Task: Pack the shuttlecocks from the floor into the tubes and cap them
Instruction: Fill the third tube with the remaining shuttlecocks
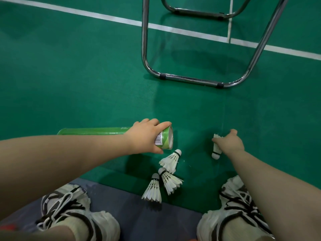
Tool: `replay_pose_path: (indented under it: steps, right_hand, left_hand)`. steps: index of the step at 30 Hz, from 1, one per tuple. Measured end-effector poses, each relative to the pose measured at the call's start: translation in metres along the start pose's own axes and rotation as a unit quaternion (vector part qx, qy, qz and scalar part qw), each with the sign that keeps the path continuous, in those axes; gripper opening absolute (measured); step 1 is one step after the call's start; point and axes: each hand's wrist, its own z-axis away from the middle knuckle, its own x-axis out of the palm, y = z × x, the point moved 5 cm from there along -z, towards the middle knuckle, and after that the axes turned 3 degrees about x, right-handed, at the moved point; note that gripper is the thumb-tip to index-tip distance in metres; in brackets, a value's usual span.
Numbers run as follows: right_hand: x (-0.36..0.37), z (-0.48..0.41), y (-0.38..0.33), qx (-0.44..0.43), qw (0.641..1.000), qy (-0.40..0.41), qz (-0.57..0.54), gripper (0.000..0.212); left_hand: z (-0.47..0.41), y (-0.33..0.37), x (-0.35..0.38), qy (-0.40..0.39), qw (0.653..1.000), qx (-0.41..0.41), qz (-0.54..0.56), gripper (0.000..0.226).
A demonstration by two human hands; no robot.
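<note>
Green court floor (86,75) carries the tube (97,131), left hand (147,134) wrapped round its open mouth, while beyond that mouth the right hand (229,141) pinches one shuttlecock (216,150) (three more lie nearer the shoes), best fed cork-first, feathers trailing.

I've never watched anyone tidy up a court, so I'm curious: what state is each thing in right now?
Green tube: lying sideways, open end uncapped, gripped by the left hand.
Shuttlecock: on the floor, right hand closing on it.
Three loose shuttlecocks: lying on the floor, unpacked.
Folding chair frame: standing on the court.
</note>
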Motion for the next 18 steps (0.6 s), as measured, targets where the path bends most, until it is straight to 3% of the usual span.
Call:
replay_pose_path:
  steps: [3, 5, 8, 10, 15, 18]
  right_hand:
    - [-0.005, 0.007, -0.022, -0.007, 0.969, 0.013, -0.245, 0.073]
    - [-0.007, 0.020, -0.045, -0.051, 0.920, 0.000, -0.389, 0.056]
    - [-0.005, 0.058, -0.085, -0.146, 0.872, -0.032, -0.466, 0.026]
    - [0.003, 0.080, -0.104, -0.193, 0.863, -0.036, -0.466, 0.028]
    - [0.039, 0.123, -0.124, -0.293, 0.909, -0.081, -0.286, 0.053]
    - [0.051, 0.135, -0.122, -0.337, 0.908, -0.081, -0.236, 0.072]
  left_hand:
    - [-0.001, -0.004, -0.003, 0.009, 1.000, -0.007, 0.008, 0.097]
    - [-0.002, -0.008, -0.009, 0.025, 0.999, -0.018, 0.021, 0.097]
    - [-0.006, -0.016, -0.021, 0.056, 0.997, -0.038, 0.042, 0.097]
    - [-0.008, -0.019, -0.027, 0.075, 0.995, -0.049, 0.052, 0.098]
    - [-0.008, -0.011, -0.032, 0.111, 0.991, -0.046, 0.065, 0.093]
    - [-0.008, -0.008, -0.034, 0.130, 0.988, -0.042, 0.071, 0.089]
